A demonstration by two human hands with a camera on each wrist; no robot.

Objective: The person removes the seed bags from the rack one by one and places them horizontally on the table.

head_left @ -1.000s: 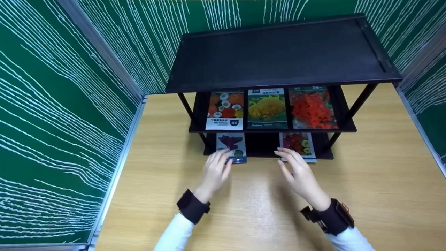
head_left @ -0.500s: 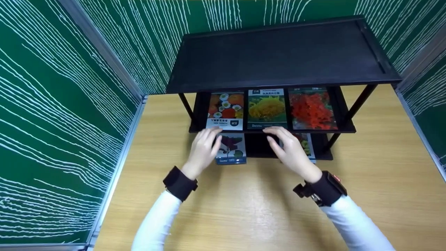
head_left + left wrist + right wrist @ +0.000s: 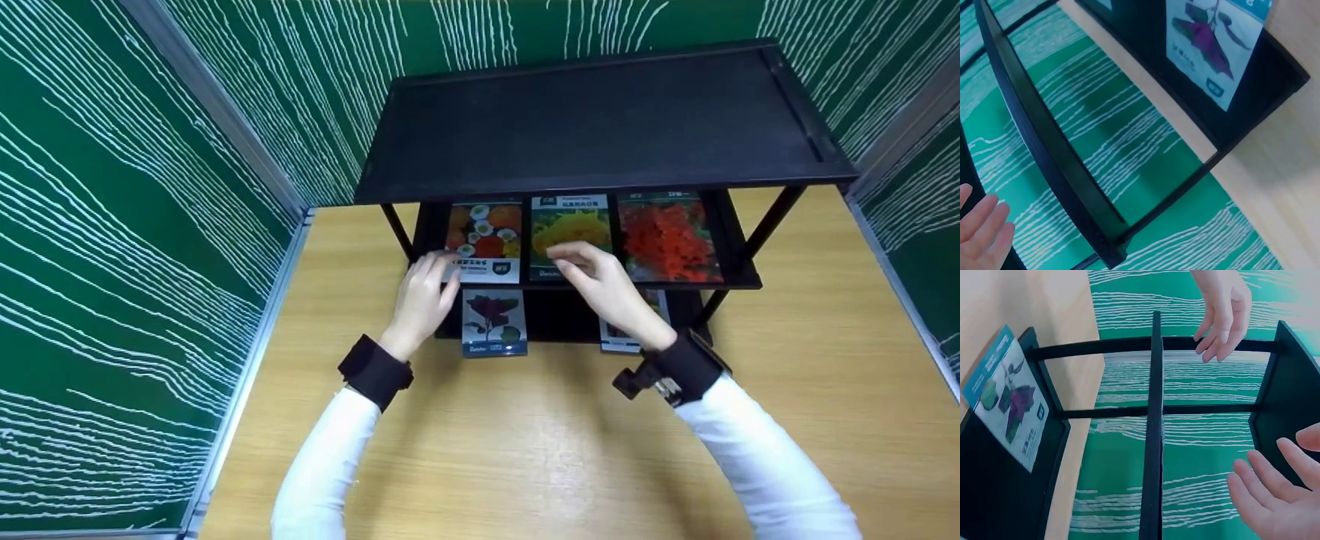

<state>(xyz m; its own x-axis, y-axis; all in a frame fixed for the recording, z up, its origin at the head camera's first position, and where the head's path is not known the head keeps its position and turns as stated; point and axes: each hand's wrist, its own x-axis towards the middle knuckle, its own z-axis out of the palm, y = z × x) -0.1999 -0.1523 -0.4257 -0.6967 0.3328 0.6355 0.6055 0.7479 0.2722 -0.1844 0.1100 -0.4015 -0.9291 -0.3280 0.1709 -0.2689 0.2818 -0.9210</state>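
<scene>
My left hand [image 3: 424, 304] is held at the left front of the black shelf rack, level with the gap above the middle shelf, fingers loosely bent. Nearest to it lies a flower seed packet [image 3: 487, 225] with orange and white blooms. My right hand [image 3: 611, 289] hovers before a yellow-flower seed packet [image 3: 571, 221] and hides its lower right part. Beside that one is a red-flower packet [image 3: 670, 238]. In the right wrist view, the left hand [image 3: 1227, 315] and right hand [image 3: 1280, 495] both hold nothing.
On the bottom shelf, a purple-plant packet [image 3: 493, 319] juts over the front edge. Another packet [image 3: 621, 343] there is partly covered by my right forearm. The rack's black top board [image 3: 600, 124] overhangs the middle shelf. Green white-lined walls [image 3: 112, 262] enclose the wooden table [image 3: 510, 450].
Both hands have moved up and away from the bottom-shelf packets to the middle shelf's level. The right hand has also shifted left. The packets look unmoved.
</scene>
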